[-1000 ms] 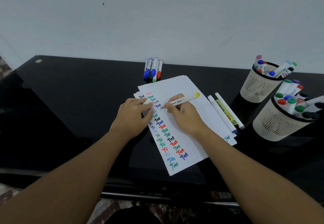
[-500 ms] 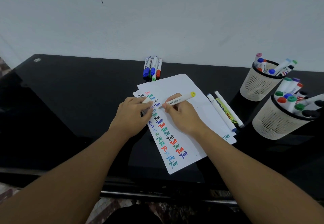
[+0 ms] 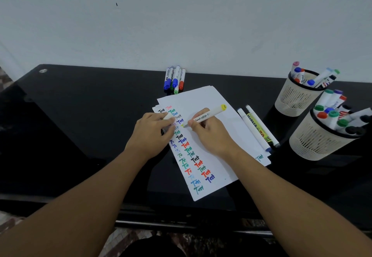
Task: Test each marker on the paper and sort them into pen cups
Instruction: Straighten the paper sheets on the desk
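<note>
1. Surface: glossy black desk [image 3: 80,115], reflective, pushed against a plain pale wall [image 3: 181,25]. A small round metal fitting [image 3: 43,70] sits near the desk's far left corner. Patterned floor shows below the near edge.
2. Stack of white paper [image 3: 211,136] lies at mid-desk, skewed; its left margin carries columns of "Test" written in many colours.
3. Right hand [image 3: 211,136] grips the yellow-capped marker [image 3: 209,114] in a writing hold, tip on the paper beside the top of the columns, where a faint yellow stroke shows.
4. Left hand [image 3: 149,134] rests on the paper's left edge, fingers curled round a white cap [image 3: 168,118].
5. Four capped markers [image 3: 174,79] lie side by side at the far edge, against the wall.
6. Three more markers [image 3: 258,128] lie at the paper's right edge.
7. Two cream mesh pen cups stand near the right edge, both holding markers: far cup [image 3: 293,99], near cup [image 3: 318,144].
</note>
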### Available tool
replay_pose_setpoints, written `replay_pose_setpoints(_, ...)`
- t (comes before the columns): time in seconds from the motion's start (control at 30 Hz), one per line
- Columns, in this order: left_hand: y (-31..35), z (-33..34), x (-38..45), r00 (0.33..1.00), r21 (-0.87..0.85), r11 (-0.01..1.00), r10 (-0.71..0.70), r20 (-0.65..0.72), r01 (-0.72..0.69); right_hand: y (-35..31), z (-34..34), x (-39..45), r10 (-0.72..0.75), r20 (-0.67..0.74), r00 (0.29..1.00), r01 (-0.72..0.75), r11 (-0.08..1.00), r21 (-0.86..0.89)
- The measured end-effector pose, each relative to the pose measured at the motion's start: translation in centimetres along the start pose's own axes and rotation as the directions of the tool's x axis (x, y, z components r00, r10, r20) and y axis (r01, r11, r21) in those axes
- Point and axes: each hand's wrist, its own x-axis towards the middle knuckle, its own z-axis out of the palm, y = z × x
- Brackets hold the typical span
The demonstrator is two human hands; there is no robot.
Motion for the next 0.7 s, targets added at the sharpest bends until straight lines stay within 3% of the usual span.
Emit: replay_pose_setpoints(0.7, 0.09, -0.2, 0.04, 1.0, -0.004, 1.0, -0.01, 0.014, 0.01, 0.55, 0.12, 0.38, -0.006, -0.061, 0.998, 0.005, 1.0, -0.016)
